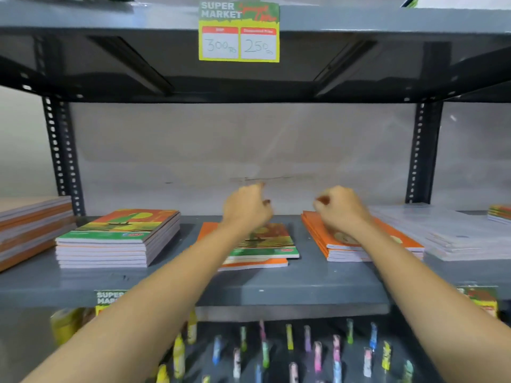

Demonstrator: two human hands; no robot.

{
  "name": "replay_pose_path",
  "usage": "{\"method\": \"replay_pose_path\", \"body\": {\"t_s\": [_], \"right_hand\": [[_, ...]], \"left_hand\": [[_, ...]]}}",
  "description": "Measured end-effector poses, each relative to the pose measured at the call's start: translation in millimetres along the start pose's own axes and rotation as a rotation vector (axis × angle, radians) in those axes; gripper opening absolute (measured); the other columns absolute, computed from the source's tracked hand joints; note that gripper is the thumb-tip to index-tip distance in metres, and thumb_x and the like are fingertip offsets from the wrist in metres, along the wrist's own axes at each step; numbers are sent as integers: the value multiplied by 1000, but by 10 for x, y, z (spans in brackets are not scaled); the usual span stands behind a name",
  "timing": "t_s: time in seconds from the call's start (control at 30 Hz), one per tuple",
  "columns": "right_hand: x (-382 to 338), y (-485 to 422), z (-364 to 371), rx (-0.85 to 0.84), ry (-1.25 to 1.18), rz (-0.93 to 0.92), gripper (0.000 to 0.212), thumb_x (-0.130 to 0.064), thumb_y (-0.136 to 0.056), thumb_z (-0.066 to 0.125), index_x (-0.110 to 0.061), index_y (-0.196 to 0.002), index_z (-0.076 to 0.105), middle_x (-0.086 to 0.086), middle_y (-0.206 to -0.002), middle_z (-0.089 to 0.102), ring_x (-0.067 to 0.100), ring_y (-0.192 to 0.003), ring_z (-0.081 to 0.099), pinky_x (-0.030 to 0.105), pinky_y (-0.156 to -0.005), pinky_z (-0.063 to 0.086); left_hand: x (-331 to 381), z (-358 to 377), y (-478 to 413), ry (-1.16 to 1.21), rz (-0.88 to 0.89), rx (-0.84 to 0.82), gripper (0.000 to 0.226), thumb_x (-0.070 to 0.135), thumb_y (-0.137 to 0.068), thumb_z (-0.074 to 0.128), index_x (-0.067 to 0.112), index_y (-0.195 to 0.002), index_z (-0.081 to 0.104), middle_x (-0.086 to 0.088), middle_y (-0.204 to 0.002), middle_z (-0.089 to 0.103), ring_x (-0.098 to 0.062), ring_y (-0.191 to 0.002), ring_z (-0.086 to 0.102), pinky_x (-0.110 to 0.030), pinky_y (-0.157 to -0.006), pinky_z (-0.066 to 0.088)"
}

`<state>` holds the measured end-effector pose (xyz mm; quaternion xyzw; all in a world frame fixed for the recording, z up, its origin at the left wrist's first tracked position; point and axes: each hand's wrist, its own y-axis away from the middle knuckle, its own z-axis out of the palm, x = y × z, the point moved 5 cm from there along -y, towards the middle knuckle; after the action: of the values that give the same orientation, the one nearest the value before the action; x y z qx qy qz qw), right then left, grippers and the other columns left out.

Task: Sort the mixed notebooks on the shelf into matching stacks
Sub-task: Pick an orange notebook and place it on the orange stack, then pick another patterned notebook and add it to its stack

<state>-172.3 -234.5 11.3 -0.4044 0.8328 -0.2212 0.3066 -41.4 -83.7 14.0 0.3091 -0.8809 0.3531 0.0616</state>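
Three notebook piles lie on the grey shelf [276, 286]. At the left stands a tall neat stack of green-and-orange notebooks [116, 239]. In the middle is a low mixed pile [265, 246]: a green-and-orange notebook on top of plain orange ones. To the right lies a stack of orange notebooks [343, 244]. My left hand [246, 208] hovers above the back of the mixed pile, fingers curled, holding nothing. Over the orange stack, my right hand [340, 208] is loosely closed and holds nothing.
A pile of clear plastic sleeves [448, 233] lies at the right, with more notebooks [499, 214] beyond. Another notebook stack [30, 228] sits at the far left. A price tag [239, 33] hangs from the upper shelf. Coloured pens [304, 352] fill the shelf below.
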Motion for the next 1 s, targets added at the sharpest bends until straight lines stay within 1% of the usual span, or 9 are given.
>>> {"method": "replay_pose_path", "body": {"t_s": [0.1,0.17,0.27,0.4,0.5,0.6,0.7,0.83,1.0], "right_hand": [[-538,227,410,-195,-89,-117,33,-23,-86,53,-9,-112,67,15,-118,68,32,-110,61,37,-92,49],[-642,343,656,-307,-56,-77,41,-31,-91,46,-8,-123,57,18,-126,62,33,-115,57,38,-94,47],[-622,434,845,-402,-45,14,42,-33,-97,35,-7,-125,52,19,-130,57,35,-118,54,38,-92,44],[-689,465,891,-451,-150,52,41,-26,-97,35,-12,-132,51,16,-137,53,33,-122,51,40,-100,42],[-693,463,933,-405,-179,87,37,-21,-94,37,-12,-126,52,16,-127,60,34,-107,59,40,-90,49],[-653,428,944,-319,-215,126,43,-15,-92,41,-8,-134,40,19,-122,58,35,-102,60,31,-75,45],[-671,362,787,-103,-350,58,56,-5,-90,43,-8,-144,29,17,-132,49,32,-117,50,27,-85,38],[-814,334,448,210,-583,-76,56,2,-89,39,-7,-144,33,10,-147,38,23,-133,40,17,-104,28],[-1038,340,186,380,-695,-139,53,5,-91,38,-2,-143,36,9,-149,36,18,-136,35,-9,-94,15]], "left_hand": [[-600,-30,201,-46,-205,-147,73,41,-90,50,12,-149,16,-18,-148,38,-39,-132,43,-49,-103,38],[-805,101,310,-138,-280,-272,72,56,-91,35,14,-148,21,-15,-154,33,-37,-142,30,-61,-115,13],[-846,284,425,-155,-247,-479,68,63,-91,6,31,-147,31,-2,-158,30,-30,-148,16,-71,-105,-18],[-749,351,487,-159,-183,-588,62,59,-94,4,35,-150,19,0,-162,14,-26,-151,4,-72,-105,-20],[-764,409,427,112,-229,-618,69,65,-90,9,32,-151,6,0,-163,6,-28,-150,4,-63,-116,-6],[-729,364,406,401,-269,-530,80,71,-83,17,31,-151,6,-1,-163,7,-26,-150,7,-54,-120,6],[-569,229,417,661,-207,-312,64,53,-97,28,27,-152,8,-10,-163,1,-23,-151,-3,-47,-122,3],[-429,-37,329,754,-41,-85,61,39,-100,36,28,-152,5,-7,-161,-17,-17,-147,-22,-41,-120,-6],[-390,-380,337,686,120,54,70,53,-89,35,37,-151,5,0,-158,-28,-14,-145,-29,-36,-114,-8]]}}
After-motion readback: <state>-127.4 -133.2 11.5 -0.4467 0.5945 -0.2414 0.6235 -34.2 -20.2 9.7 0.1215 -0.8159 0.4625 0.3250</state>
